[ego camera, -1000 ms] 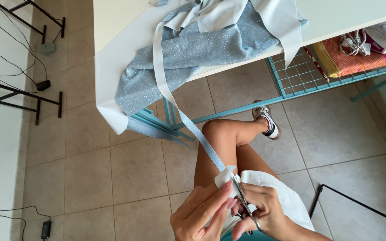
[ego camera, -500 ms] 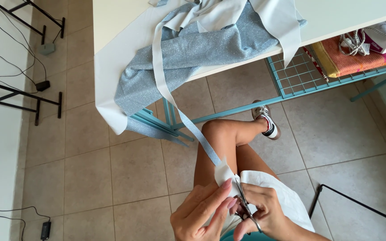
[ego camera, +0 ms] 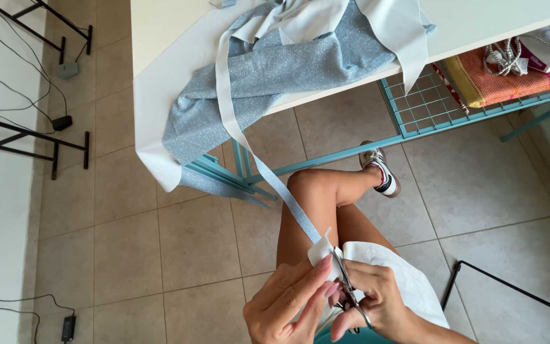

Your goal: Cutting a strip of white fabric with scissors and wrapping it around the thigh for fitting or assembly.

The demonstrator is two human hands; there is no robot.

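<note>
Strip (ego camera: pixel 249 153) ran long-axis from the table (ego camera: pixel 160 38) top down and toward the person, ending at the hands above the lap. It was a narrow pale-blue band, taut-looking, slanting from upper left to lower right in the head view.

Left hand (ego camera: pixel 284 306) was closed in a pinch on the strip's near end, a white tip (ego camera: pixel 321 250) sticking up past the fingertips. Right hand (ego camera: pixel 377 299) sat just right of it, touching, fingers curled through the handles of the scissors (ego camera: pixel 349 292). Blades pointed up-left at the pinched end; could not tell how far apart they stood.

Both hands were at the strip's end, left slightly nearer the free length. Rest of the strip lay away from the hands, over the glittery blue fabric (ego camera: pixel 275 83) hanging off the table edge. White cloth (ego camera: pixel 408 280) covered the lap under the right hand.
</note>
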